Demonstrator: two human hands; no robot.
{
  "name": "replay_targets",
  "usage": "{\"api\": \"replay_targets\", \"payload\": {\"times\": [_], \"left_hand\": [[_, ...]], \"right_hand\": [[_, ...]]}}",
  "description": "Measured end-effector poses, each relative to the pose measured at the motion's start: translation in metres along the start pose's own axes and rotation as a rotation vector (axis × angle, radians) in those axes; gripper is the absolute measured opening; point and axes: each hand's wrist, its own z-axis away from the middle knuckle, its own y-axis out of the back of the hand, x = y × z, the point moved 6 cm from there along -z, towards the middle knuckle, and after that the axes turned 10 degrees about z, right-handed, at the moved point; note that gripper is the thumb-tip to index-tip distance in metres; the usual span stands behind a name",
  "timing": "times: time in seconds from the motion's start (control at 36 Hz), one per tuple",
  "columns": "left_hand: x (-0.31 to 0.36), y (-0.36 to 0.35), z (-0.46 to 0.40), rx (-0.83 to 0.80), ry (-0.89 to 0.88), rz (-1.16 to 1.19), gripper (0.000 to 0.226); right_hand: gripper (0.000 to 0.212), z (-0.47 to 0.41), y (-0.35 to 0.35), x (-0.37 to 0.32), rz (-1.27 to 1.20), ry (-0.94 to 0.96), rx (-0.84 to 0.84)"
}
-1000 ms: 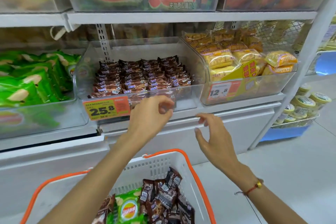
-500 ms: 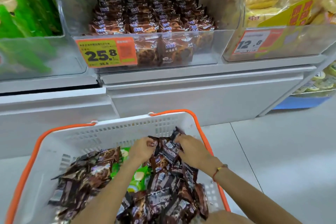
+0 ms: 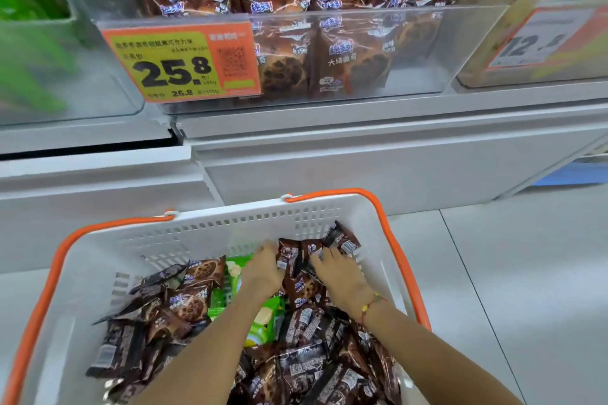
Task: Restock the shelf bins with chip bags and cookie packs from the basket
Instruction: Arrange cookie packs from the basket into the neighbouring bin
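A white basket with an orange rim (image 3: 391, 233) sits below the shelf, full of brown cookie packs (image 3: 184, 306) with green chip bags (image 3: 260, 322) under them. Both of my hands are inside it at the far end. My left hand (image 3: 263, 270) curls its fingers against a small bunch of cookie packs (image 3: 292, 260). My right hand (image 3: 340, 276) lies on the same bunch from the right, fingers bent over the packs. Above, the clear cookie bin (image 3: 460, 49) with the 25.8 price tag (image 3: 181, 62) holds rows of the same brown packs.
A bin of green bags (image 3: 29, 52) stands to the left of the cookie bin. To its right is a bin of yellow packs with a 12.8 tag (image 3: 533, 43). The white shelf base (image 3: 362, 168) runs behind the basket. Grey floor (image 3: 526, 273) lies to the right.
My hands dropped from the cookie bin's front edge into the basket and closed in on a bunch of cookie packs. The view tilted down and moved closer to the shelf.
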Motion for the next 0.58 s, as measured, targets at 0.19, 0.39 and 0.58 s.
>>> {"api": "replay_targets", "payload": {"times": [0.19, 0.39, 0.58], "left_hand": [[0.033, 0.019, 0.010, -0.060, -0.203, 0.091, 0.053], [0.094, 0.075, 0.046, -0.236, -0.401, 0.414, 0.042], [0.154, 0.138, 0.103, -0.202, -0.571, 0.459, 0.019]], "right_hand": [[0.039, 0.017, 0.033, 0.028, -0.824, -0.130, -0.023], [0.018, 0.052, 0.088, 0.066, -1.675, -0.323, -0.168], [0.044, 0.111, 0.152, 0.100, -1.482, -0.120, 0.057]]}}
